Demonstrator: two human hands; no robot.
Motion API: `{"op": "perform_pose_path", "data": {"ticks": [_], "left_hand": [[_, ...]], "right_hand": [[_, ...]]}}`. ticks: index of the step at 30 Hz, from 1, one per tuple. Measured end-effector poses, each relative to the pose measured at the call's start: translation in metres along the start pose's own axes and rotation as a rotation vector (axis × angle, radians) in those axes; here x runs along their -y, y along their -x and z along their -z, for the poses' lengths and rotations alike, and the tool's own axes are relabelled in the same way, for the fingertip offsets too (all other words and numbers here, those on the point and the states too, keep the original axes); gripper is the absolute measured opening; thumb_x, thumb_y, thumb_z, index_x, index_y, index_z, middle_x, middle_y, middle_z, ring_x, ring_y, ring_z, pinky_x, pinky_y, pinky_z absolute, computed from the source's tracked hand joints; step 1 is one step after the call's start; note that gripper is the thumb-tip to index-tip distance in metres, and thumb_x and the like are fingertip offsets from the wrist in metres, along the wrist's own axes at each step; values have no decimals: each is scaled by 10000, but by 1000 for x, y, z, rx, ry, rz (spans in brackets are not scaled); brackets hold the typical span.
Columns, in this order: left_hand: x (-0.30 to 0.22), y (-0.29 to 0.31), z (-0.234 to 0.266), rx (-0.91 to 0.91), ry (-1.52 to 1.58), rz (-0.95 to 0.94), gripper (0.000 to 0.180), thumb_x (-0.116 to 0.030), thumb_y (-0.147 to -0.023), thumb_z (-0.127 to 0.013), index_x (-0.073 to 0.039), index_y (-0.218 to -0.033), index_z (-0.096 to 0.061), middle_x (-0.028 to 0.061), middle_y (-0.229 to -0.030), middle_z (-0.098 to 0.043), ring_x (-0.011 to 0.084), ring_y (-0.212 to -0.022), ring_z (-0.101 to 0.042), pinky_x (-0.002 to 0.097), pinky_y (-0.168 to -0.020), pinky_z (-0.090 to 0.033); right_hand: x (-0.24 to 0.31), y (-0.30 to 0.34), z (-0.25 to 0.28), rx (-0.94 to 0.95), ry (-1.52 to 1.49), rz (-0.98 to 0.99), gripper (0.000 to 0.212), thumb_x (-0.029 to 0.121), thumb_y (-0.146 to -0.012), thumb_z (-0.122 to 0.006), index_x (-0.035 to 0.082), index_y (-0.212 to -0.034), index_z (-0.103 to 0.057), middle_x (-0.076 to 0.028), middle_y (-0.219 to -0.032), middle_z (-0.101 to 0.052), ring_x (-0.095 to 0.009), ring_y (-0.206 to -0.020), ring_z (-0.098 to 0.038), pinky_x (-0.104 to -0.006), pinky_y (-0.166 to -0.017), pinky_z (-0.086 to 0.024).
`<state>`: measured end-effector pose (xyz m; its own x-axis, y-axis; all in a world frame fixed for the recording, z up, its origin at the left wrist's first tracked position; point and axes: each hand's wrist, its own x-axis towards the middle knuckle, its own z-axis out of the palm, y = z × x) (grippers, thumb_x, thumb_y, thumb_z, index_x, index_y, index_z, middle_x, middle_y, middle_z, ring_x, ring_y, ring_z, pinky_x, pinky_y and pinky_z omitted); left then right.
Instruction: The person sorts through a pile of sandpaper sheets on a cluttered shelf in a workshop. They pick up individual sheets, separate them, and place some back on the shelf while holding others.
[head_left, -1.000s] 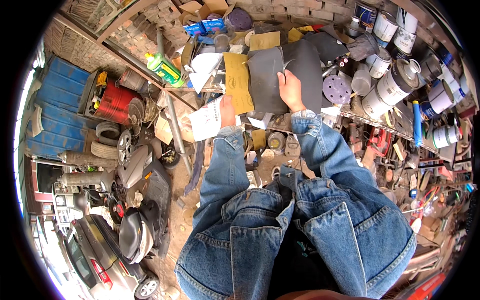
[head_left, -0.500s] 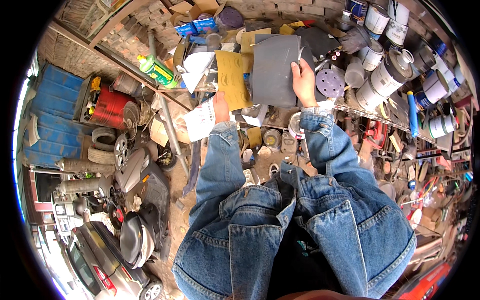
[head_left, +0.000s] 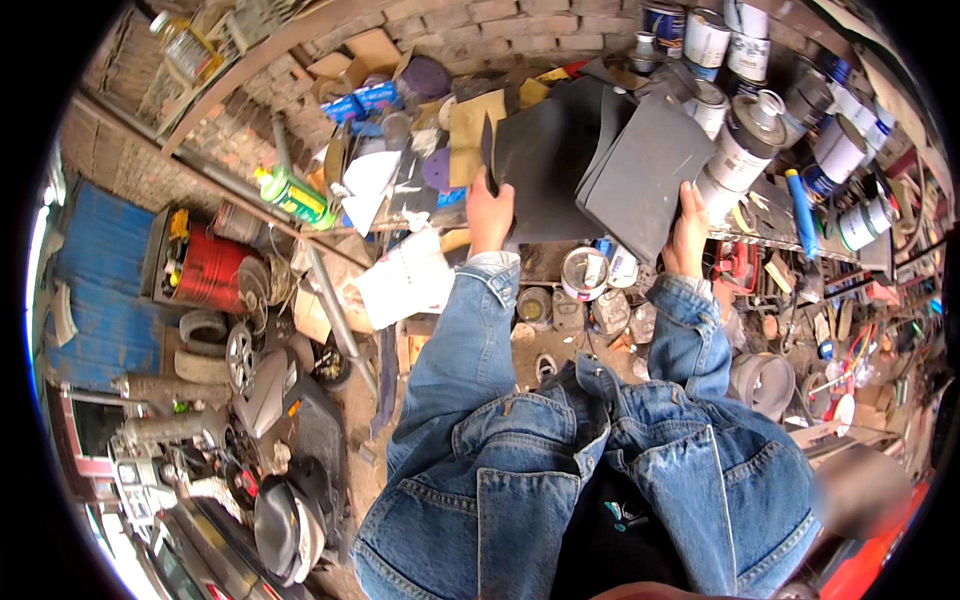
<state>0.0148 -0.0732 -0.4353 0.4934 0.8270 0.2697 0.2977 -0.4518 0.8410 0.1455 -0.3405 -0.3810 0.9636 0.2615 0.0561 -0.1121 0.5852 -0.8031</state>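
The left hand (head_left: pixel 490 215) gripped black sandpaper (head_left: pixel 545 160) in its fingers. The right hand's (head_left: pixel 687 232) fingers gripped grey sandpaper sheets (head_left: pixel 645 175) farther right

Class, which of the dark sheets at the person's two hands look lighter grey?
The grey stack held in the right hand; the black sheet at the left hand looks distinctly darker.

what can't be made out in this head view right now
In the head view:
Right hand: fingers mostly hidden behind the grey sheets.
Exact count of those sheets: hidden by overlap.
Beneath the black sheet: covered by it.
Car: cut off by the lower edge.
Blurred patch: blurred out.
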Motion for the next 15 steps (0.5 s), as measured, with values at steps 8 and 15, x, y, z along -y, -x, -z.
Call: {"op": "perform_pose_path", "data": {"ticks": [8,15], "left_hand": [[-13,17,-54,296,-374,-272,765,-499,-728,-714,9,-1264,-514,281,-1304,-463,425,-1212,-434,450,-1026,-354],[1,9,-56,175,-277,-304,569,-349,-761,-733,-2,-1181,-569,222,-1212,-540,368,-1155,-490,433,-990,-386]], "right_hand": [[0,20,43,-67,-25,-28,240,179,-971,-505,8,-1123,-576,-49,-1063,-619,-132,-947,-568,-281,-863,-446],[-1,28,49,-5,-97,7,313,179,-977,-500,3,-1233,-542,-44,-1145,-621,-120,-989,-576,-268,-882,-452]]}}
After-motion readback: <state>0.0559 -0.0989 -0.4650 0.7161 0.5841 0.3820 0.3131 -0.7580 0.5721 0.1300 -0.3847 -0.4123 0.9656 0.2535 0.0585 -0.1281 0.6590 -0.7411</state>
